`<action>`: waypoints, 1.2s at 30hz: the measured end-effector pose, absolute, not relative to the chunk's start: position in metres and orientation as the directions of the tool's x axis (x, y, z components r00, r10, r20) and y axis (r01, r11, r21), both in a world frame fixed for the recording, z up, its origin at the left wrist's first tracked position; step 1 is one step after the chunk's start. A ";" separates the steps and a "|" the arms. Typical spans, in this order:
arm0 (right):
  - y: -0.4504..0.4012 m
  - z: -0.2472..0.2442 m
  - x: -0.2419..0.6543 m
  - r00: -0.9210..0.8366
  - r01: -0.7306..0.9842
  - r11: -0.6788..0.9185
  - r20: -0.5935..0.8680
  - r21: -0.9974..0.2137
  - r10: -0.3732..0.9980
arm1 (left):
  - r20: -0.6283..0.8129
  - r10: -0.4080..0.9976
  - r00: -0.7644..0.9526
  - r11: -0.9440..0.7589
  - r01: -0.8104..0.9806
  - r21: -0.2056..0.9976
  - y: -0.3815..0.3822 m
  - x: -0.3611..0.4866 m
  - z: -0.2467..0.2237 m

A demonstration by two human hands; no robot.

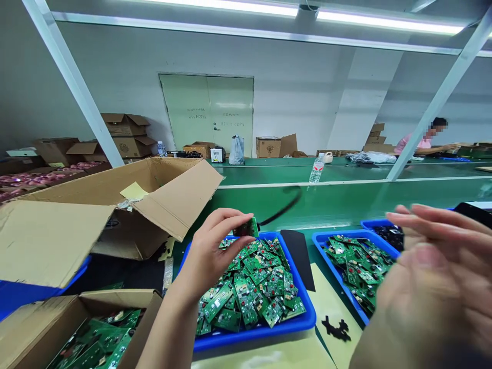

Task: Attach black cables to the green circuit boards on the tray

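My left hand [209, 251] pinches a green circuit board [251, 227] between thumb and fingers, above a blue tray [312, 320] heaped with similar boards [249, 292]. From the held board's right side a thin black strip or cable [282, 211] curves up to the right, smeared by motion. At the right edge, close to the camera, my right hand [434, 271] is raised and partly blurred. Its fingers stretch out to the left with the thumb below them, and nothing shows between them. It is apart from the board.
Another blue tray [319, 240] of boards stands to the right, with a bin of black parts [388, 234] behind. Small black pieces [336, 328] lie on yellow paper. Open cartons [172, 205] fill the left. A water bottle [317, 168] stands beyond; a person [417, 142] sits far right.
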State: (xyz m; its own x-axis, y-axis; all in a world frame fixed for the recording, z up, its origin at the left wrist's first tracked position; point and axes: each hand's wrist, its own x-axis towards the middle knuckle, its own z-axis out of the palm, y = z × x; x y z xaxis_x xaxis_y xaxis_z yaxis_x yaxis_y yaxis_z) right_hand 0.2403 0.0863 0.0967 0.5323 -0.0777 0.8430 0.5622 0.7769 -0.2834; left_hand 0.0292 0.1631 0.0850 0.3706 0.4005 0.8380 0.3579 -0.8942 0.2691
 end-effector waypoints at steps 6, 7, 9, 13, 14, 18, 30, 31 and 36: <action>0.108 0.096 0.265 0.735 0.287 0.837 0.667 -0.466 0.120 | 0.930 0.126 0.344 -0.879 0.473 -0.056 0.147 0.029 0.091; 0.114 0.092 0.268 0.722 0.193 0.832 0.649 -0.520 0.238 | 0.936 0.093 0.340 -0.872 0.482 -0.088 0.145 0.029 0.092; 0.126 0.084 0.271 0.627 0.008 0.760 0.595 -0.650 0.502 | 0.945 0.039 0.326 -0.857 0.497 -0.136 0.139 0.031 0.092; 0.139 0.075 0.259 0.280 -0.182 0.574 0.518 -0.798 0.808 | 0.927 0.036 0.374 -0.853 0.495 -0.166 0.131 0.031 0.090; 0.138 0.075 0.254 0.211 -0.220 0.566 0.528 -0.794 0.823 | 0.917 0.044 0.395 -0.856 0.489 -0.170 0.131 0.031 0.089; 0.127 0.080 0.236 -0.074 -0.437 0.446 0.525 -0.781 0.848 | 0.900 0.047 0.434 -0.866 0.466 -0.179 0.130 0.031 0.085; 0.101 0.081 0.219 -0.407 -0.424 0.188 0.372 -0.886 0.834 | 0.915 0.045 0.401 -0.879 0.452 -0.155 0.139 0.030 0.086; 0.101 0.081 0.218 -0.404 -0.437 0.172 0.364 -0.883 0.840 | 0.916 0.069 0.395 -0.890 0.440 -0.123 0.139 0.031 0.087; 0.105 0.079 0.213 -0.455 -0.528 0.051 0.333 -0.848 0.826 | 0.910 0.151 0.386 -0.930 0.367 -0.001 0.136 0.033 0.090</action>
